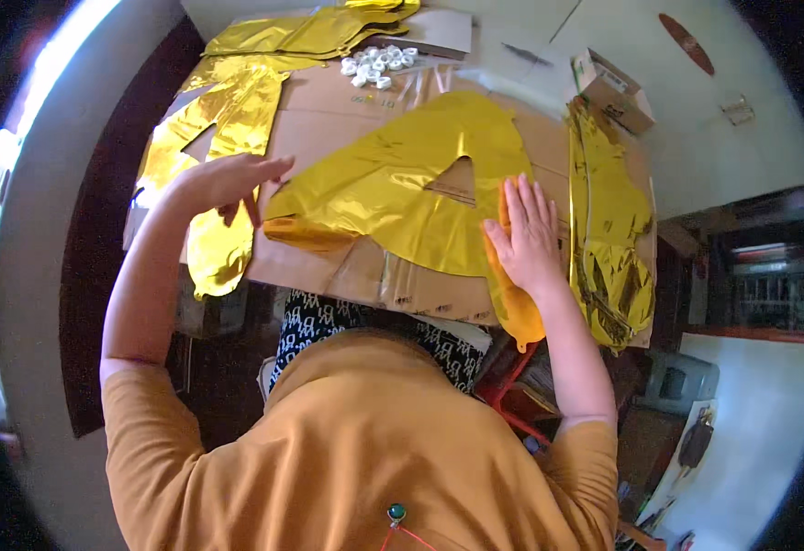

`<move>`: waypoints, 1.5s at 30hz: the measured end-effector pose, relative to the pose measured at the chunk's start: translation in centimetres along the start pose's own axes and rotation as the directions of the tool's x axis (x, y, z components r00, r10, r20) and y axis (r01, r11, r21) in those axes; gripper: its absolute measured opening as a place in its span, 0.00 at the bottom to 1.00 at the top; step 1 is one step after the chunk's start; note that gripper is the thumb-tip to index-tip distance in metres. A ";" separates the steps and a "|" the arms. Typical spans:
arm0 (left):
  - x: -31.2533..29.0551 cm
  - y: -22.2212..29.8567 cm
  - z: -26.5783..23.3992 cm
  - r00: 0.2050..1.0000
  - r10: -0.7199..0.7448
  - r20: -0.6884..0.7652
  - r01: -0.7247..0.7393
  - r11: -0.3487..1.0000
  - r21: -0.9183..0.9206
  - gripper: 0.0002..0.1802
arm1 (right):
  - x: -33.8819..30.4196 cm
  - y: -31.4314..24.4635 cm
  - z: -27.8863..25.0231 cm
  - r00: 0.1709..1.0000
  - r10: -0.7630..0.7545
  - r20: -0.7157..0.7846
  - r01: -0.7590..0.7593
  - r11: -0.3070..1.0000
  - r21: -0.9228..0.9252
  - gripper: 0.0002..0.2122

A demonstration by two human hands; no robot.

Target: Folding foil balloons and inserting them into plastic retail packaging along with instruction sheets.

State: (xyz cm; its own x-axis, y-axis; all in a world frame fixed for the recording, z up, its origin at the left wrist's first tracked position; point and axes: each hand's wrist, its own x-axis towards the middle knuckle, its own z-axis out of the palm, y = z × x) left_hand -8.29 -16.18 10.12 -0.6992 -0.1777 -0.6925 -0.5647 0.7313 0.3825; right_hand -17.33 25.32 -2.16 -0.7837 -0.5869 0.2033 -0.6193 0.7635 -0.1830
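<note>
Gold foil letter-shaped balloon point(402, 184), flat: mid-table point(315, 138), one leg overhanging front edge. Right hand point(530, 230): on that leg, fingers slightly apart; best kept flat, pressing evenly. Left hand point(223, 182): raised toward left edge, thumb apart from fingers.

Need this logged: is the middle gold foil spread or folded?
Mostly spread: the gold foil lies broad on cardboard, its triangular cutout showing.
</note>
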 end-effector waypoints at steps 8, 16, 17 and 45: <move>-1.0 3.7 1.6 0.973 0.231 -0.029 -0.200 0.894 0.400 0.35 | 0.3 -0.1 -0.5 0.997 0.057 0.049 -0.055 0.997 -0.050 0.34; -0.8 2.3 1.6 0.964 0.177 0.200 -0.160 0.982 -0.097 0.30 | -1.4 -0.6 -1.3 0.996 0.054 0.070 -0.054 0.999 -0.001 0.34; -0.9 2.6 1.3 0.976 0.153 0.156 -0.153 0.988 -0.014 0.31 | -1.3 -0.5 -1.3 0.996 0.053 0.067 -0.053 0.999 0.001 0.34; 12.6 20.1 9.1 0.132 0.978 -0.163 -0.917 0.183 0.354 0.22 | 8.2 23.3 -2.6 0.726 0.687 0.005 -0.657 0.692 0.300 0.16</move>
State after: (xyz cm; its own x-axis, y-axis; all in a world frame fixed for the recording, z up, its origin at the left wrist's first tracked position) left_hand -24.43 2.23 3.53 -0.7159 0.5840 0.3828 0.6933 0.5297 0.4886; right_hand -38.10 39.03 -2.27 -0.9951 0.0973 0.0171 0.0720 0.8331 -0.5484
